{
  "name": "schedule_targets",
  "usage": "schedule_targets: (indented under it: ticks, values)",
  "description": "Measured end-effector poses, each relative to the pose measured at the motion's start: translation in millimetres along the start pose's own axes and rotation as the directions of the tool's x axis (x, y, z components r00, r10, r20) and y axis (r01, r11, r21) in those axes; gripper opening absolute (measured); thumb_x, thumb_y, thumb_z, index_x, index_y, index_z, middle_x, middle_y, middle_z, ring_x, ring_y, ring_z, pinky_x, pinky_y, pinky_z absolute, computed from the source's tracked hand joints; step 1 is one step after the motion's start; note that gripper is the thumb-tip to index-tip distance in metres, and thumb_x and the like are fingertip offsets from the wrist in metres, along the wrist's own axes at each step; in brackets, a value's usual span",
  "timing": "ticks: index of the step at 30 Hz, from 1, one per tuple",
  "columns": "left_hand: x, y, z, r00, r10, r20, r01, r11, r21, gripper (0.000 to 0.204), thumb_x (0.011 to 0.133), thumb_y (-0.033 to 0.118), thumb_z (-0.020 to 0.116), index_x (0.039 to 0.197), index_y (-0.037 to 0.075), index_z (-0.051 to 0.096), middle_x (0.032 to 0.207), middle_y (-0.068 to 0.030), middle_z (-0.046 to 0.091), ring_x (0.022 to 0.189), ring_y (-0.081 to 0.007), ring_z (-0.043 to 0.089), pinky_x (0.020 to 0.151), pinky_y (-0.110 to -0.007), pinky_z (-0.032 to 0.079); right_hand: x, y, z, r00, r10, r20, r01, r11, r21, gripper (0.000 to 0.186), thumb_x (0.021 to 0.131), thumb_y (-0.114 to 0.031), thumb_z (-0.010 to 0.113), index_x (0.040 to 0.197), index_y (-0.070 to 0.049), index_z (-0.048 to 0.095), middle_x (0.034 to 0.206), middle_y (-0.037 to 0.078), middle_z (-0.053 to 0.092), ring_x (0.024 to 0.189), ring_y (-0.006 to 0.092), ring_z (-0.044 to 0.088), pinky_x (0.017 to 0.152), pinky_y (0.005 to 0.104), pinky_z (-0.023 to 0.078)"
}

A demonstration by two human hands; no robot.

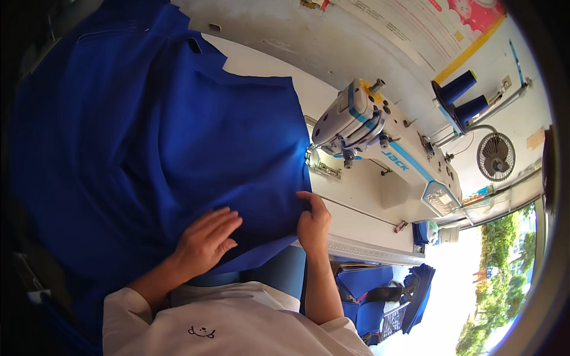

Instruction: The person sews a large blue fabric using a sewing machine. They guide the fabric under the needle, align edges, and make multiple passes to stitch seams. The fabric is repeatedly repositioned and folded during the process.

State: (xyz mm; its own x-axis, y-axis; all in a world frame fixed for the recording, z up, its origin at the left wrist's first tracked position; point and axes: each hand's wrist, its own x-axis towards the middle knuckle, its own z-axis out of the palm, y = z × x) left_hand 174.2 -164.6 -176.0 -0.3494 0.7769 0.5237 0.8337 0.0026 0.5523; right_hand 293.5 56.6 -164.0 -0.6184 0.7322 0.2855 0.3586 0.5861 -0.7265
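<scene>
blue fabric (231,130) spreads over the white table (341,215), its edge at the sewing machine (386,142) — sewing looks partway, the stretch toward the right hand (313,224), which pinches that edge, likely remaining — while the left hand (205,242) lies flat, fingers extended.

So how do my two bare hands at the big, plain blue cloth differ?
The left hand has its fingers stretched out, while the right hand is curled. The left hand is over the blue cloth, in from its border; the right hand is at the cloth's right edge. Both are bare and at the part of the cloth nearest your body.
</scene>
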Motion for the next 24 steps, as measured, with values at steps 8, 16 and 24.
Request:
schedule_targets:
  ticks: [8, 16, 24]
  values:
    - [52.9, -63.1, 7.4, 0.951, -0.039, 0.307, 0.011, 0.996, 0.091, 0.065, 0.092, 0.034, 0.062, 0.141, -0.003, 0.042, 0.15, -0.0189, 0.038, 0.142, -0.0346, 0.033, 0.116, -0.045, 0.03, 18.1, -3.9, 5.3, 0.998, -0.015, 0.064, 0.016, 1.0, -0.02, 0.044, 0.067, 0.012, 0.038, 0.099, 0.001, 0.066, 0.088, 0.019, 0.063, 0.082, 0.0357, 0.064, 0.078, 0.0402, 0.051]
    - [130.8, -112.9, 25.8, 0.949, -0.071, 0.306, -0.004, 0.971, 0.239, 0.06, 0.094, 0.033, 0.061, 0.141, 0.0, 0.044, 0.153, -0.019, 0.033, 0.144, -0.034, 0.028, 0.117, -0.047, 0.027, 30.0, -3.5, 12.1, 0.999, 0.041, 0.035, -0.041, 0.999, 0.013, 0.048, 0.067, 0.011, 0.038, 0.105, 0.002, 0.066, 0.096, 0.02, 0.066, 0.092, 0.0349, 0.066, 0.085, 0.0376, 0.051]
    - [174.1, -125.3, 50.4, 0.997, -0.044, 0.071, 0.029, 0.978, 0.207, 0.038, 0.091, 0.024, 0.066, 0.12, 0.001, 0.062, 0.147, -0.0187, 0.043, 0.138, -0.0345, 0.037, 0.112, -0.044, 0.034, 32.5, 7.9, 17.8, 0.984, 0.178, 0.015, -0.178, 0.977, 0.116, 0.053, 0.067, 0.01, 0.039, 0.112, 0.001, 0.064, 0.09, 0.02, 0.067, 0.081, 0.0276, 0.066, 0.081, 0.034, 0.051]
